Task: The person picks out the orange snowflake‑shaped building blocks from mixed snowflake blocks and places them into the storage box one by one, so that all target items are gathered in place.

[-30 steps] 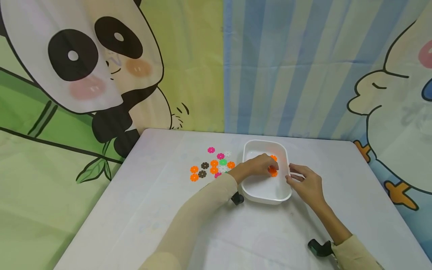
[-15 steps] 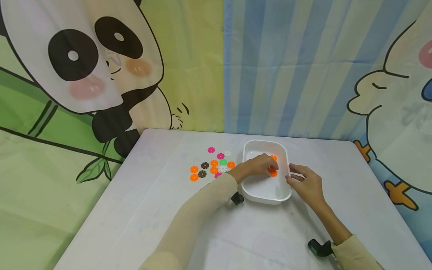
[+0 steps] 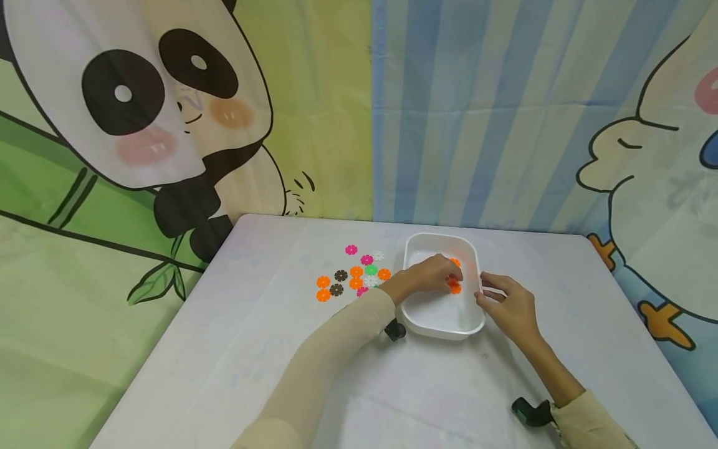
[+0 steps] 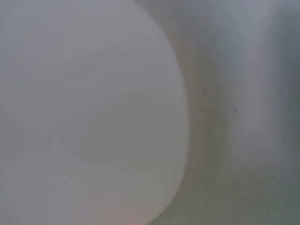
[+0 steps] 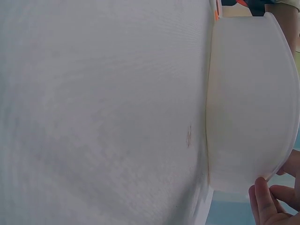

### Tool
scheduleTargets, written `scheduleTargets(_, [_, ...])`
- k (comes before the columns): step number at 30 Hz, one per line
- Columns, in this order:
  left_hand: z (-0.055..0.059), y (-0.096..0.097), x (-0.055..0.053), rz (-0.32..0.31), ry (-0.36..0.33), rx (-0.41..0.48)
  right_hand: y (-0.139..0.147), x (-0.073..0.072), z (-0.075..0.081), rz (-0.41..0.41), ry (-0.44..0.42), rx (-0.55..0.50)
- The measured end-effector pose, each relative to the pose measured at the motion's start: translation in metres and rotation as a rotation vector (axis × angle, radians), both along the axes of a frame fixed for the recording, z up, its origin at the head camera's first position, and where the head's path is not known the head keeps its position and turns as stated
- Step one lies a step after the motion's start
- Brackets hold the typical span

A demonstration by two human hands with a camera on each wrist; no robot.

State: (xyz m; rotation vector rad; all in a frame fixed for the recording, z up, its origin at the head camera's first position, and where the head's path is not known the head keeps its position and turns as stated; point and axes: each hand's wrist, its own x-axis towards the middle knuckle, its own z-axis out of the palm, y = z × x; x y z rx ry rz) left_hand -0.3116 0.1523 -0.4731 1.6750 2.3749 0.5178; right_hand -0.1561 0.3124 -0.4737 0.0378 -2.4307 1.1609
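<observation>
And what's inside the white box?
Inside the white box are orange flower-shaped pieces and the person's left hand. That hand covers part of the bottom, so whether more pieces lie beneath it can't be seen.

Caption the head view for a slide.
A left hand reaches orange notched discs inside a white tray as the right hand grips its rim.

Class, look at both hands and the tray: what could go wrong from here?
The left sleeve crosses close by the pink piece on the table, so pulling back might drag it out of place.
The right hand is at the rim of the white tray; a tug there could slide or tip it.
The left hand partly covers the orange pieces inside, so one might get knocked.
</observation>
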Motion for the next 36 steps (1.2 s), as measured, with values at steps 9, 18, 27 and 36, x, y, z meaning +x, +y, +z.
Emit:
scheduleTargets(9, [0.036,-0.025,-0.013,0.046,-0.082,0.111,-0.004,0.001,0.0,-0.021,-0.032,0.018])
scheduleTargets(18, [0.048,-0.079,-0.037,0.222,-0.216,0.221,-0.003,0.002,-0.001,-0.036,-0.035,0.04])
scheduleTargets(27, [0.03,-0.12,-0.04,0.276,-0.244,0.182,-0.004,0.004,0.0,-0.048,-0.045,0.039])
scheduleTargets(36, [0.002,-0.137,-0.04,0.267,-0.303,0.01,-0.007,0.004,0.002,-0.035,-0.037,0.032])
